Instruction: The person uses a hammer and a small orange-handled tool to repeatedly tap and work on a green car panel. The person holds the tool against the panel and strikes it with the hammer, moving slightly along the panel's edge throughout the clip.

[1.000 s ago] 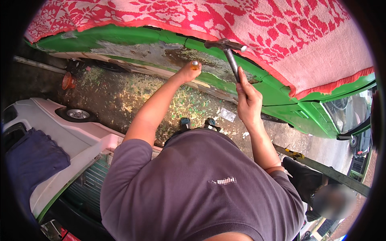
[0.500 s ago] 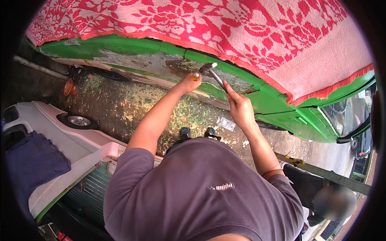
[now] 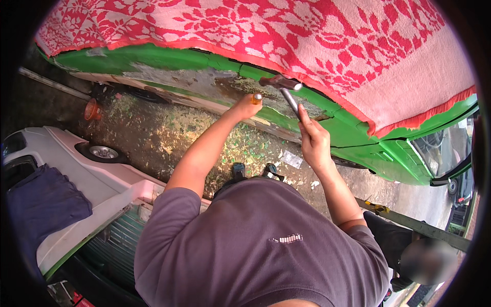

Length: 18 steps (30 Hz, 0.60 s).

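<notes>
In my closed left hand (image 3: 244,109) is a tool with an amber handle (image 3: 257,100) and a round metal cap. Its working end is hidden, so I cannot tell its exact kind. My right hand (image 3: 314,138) grips a hammer (image 3: 290,100) by its metal shaft, the head raised just right of the cap and apart from it. Both hands are at the side of a green vehicle (image 3: 353,128), whose panel is stripped to grey and rusty brown patches (image 3: 176,75). A red and pink floral cloth (image 3: 312,46) covers the vehicle's upper part.
Paint flakes litter the ground (image 3: 169,135) around my feet. A pinkish-white vehicle (image 3: 61,204) stands behind me on the left, dark cloth (image 3: 46,199) draped over it. An orange bucket (image 3: 92,109) lies at far left. Another person (image 3: 391,238) is at lower right, near a long bar (image 3: 419,222).
The hammer head has swung right, away from the amber handle's cap, as my right hand shifted right. My left hand has moved slightly right, still holding the tool.
</notes>
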Each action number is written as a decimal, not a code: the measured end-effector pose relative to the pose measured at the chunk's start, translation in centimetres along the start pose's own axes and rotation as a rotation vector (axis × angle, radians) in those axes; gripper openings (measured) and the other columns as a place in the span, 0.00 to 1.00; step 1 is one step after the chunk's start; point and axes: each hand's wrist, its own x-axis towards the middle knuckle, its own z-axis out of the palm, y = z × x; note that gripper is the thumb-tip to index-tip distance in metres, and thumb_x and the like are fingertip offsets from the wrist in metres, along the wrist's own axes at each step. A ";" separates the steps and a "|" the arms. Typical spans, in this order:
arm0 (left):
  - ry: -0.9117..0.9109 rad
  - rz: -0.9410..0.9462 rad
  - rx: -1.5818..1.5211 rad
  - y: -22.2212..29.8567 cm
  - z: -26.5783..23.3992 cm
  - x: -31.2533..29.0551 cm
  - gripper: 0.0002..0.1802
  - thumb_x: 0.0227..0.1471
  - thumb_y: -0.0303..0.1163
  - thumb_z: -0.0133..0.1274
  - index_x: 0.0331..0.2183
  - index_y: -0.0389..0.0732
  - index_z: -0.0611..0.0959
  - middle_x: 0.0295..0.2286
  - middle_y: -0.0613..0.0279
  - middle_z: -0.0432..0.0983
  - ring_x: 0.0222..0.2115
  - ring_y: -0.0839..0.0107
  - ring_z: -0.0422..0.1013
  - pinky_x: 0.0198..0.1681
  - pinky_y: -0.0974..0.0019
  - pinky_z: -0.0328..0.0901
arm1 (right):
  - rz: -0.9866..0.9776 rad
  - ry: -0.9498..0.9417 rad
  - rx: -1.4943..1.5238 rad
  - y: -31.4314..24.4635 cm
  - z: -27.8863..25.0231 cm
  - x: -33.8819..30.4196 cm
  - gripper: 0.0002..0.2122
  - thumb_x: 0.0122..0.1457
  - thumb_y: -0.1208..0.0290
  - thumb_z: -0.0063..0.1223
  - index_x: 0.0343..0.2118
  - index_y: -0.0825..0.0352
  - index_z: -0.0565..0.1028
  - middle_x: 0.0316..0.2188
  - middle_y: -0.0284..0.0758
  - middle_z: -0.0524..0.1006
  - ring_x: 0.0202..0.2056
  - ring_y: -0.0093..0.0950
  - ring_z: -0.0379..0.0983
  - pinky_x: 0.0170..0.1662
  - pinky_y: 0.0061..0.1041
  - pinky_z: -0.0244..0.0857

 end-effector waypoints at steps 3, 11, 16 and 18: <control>0.015 -0.028 0.098 0.5 0.7 0.0 0.10 0.54 0.36 0.50 0.26 0.40 0.75 0.20 0.64 0.73 0.23 0.71 0.69 0.30 0.62 0.65 | 0.088 -0.154 -0.131 0.5 1.3 0.1 0.23 0.61 0.75 0.51 0.58 0.48 0.70 0.24 0.44 0.74 0.25 0.42 0.73 0.32 0.36 0.67; -0.025 -0.003 0.036 0.2 0.3 0.3 0.08 0.49 0.34 0.49 0.23 0.40 0.74 0.20 0.64 0.73 0.24 0.71 0.70 0.30 0.63 0.65 | 0.062 -0.151 -0.216 1.0 1.1 0.3 0.24 0.61 0.73 0.51 0.60 0.44 0.69 0.22 0.41 0.73 0.24 0.42 0.74 0.30 0.40 0.68; -0.034 0.033 -0.023 -0.2 -0.4 -0.1 0.09 0.50 0.35 0.49 0.23 0.41 0.74 0.20 0.65 0.73 0.24 0.72 0.70 0.30 0.64 0.64 | -0.018 0.022 -0.003 -0.1 0.5 1.3 0.24 0.60 0.72 0.51 0.59 0.44 0.69 0.23 0.41 0.73 0.25 0.43 0.74 0.30 0.41 0.68; -0.044 0.051 -0.037 -0.3 -0.6 -0.1 0.10 0.50 0.35 0.49 0.22 0.41 0.74 0.19 0.65 0.73 0.24 0.72 0.70 0.30 0.64 0.64 | -0.023 0.011 -0.028 0.0 0.7 1.1 0.24 0.60 0.73 0.51 0.59 0.44 0.69 0.23 0.41 0.72 0.25 0.42 0.74 0.30 0.41 0.68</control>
